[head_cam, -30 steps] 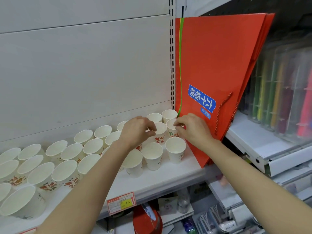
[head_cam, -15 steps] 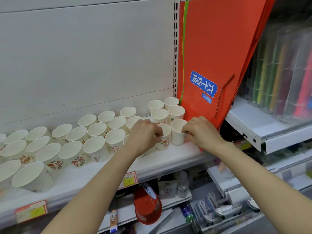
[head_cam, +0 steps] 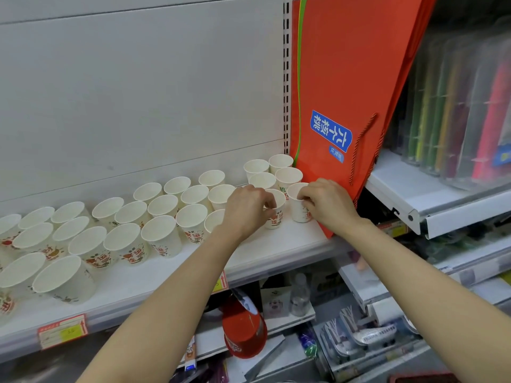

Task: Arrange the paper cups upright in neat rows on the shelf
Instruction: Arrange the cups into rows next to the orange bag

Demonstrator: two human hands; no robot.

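Observation:
Several white paper cups with red print stand upright in rough rows along the white shelf (head_cam: pixel 276 244). My left hand (head_cam: pixel 246 208) pinches the rim of one front cup (head_cam: pixel 276 219). My right hand (head_cam: pixel 329 203) grips the cup (head_cam: pixel 297 208) just to its right, beside the orange bag. Behind these two, three more cups (head_cam: pixel 261 179) stand in the far right corner. The cups at the left end (head_cam: pixel 63 277) are spaced more loosely.
A large orange paper bag (head_cam: pixel 345 92) with a blue label leans at the shelf's right end, touching the right-hand cups. A neighbouring shelf (head_cam: pixel 442 205) holds coloured packs in clear wrappers. Price tags (head_cam: pixel 62 330) line the shelf edge; goods fill the shelves below.
Both hands came forward from the middle row of cups to the two front-right cups and closed on them. The camera view tilted down and left, showing more of the shelf.

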